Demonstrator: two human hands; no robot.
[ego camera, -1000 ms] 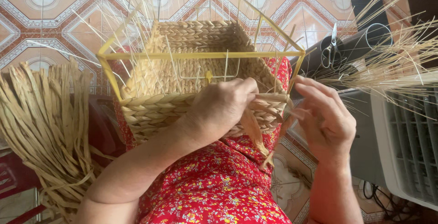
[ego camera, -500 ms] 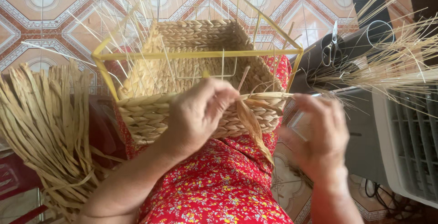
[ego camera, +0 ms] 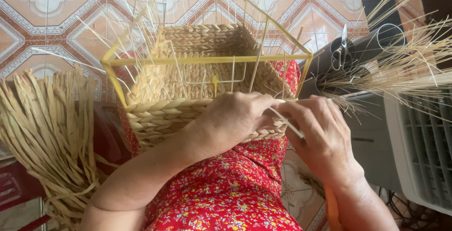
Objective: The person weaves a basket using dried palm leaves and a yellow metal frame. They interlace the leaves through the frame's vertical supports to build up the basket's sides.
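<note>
A half-woven straw basket (ego camera: 155, 115) sits on my lap inside a yellow wire frame (ego camera: 202, 60). Thin upright straws stick up from its walls. My left hand (ego camera: 233, 120) lies on the near wall, fingers curled over the braided edge. Close beside it, my right hand (ego camera: 320, 134) pinches a pale flat straw strip (ego camera: 287, 121) near the basket's right corner. Both hands touch the same strip where they meet.
A bundle of flat dry straw (ego camera: 47, 132) hangs at my left. Thin loose stalks (ego camera: 409, 71) lie over a dark roll with scissors (ego camera: 340, 52) at the right. A white ribbed appliance (ego camera: 419, 151) stands at the right. Patterned floor tiles (ego camera: 42, 5) lie beyond. My red flowered dress (ego camera: 226, 193) fills the foreground.
My right hand has moved left and up to meet the left hand at the basket's corner. The left hand has shifted slightly right along the near wall.
</note>
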